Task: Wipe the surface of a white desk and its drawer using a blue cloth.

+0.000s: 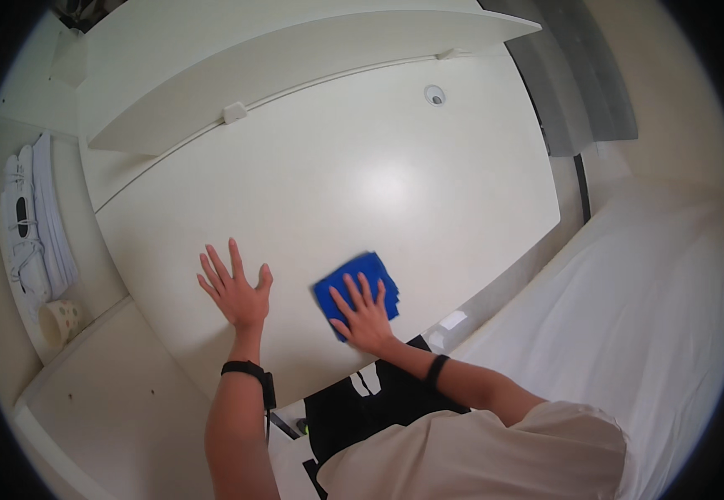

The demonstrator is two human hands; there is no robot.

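Observation:
A folded blue cloth (pixel 338 289) lies on the white desk (pixel 295 192) near its front edge. My right hand (pixel 365 318) rests flat on top of it with the fingers spread, not wrapped round it. To the left, my left hand (pixel 241 293) is open over the desk, fingers fanned out and holding nothing. I cannot tell whether its palm touches the surface. Both wrists wear black bands.
A raised white shelf (pixel 312 54) spans the desk's back, with a cable and a small white box (pixel 234 112) under it. A round cable hole (pixel 435 96) sits back right. At left are a white power strip (pixel 24 218) and a holed cup (pixel 60 321); white sheeting (pixel 620 308) covers the right.

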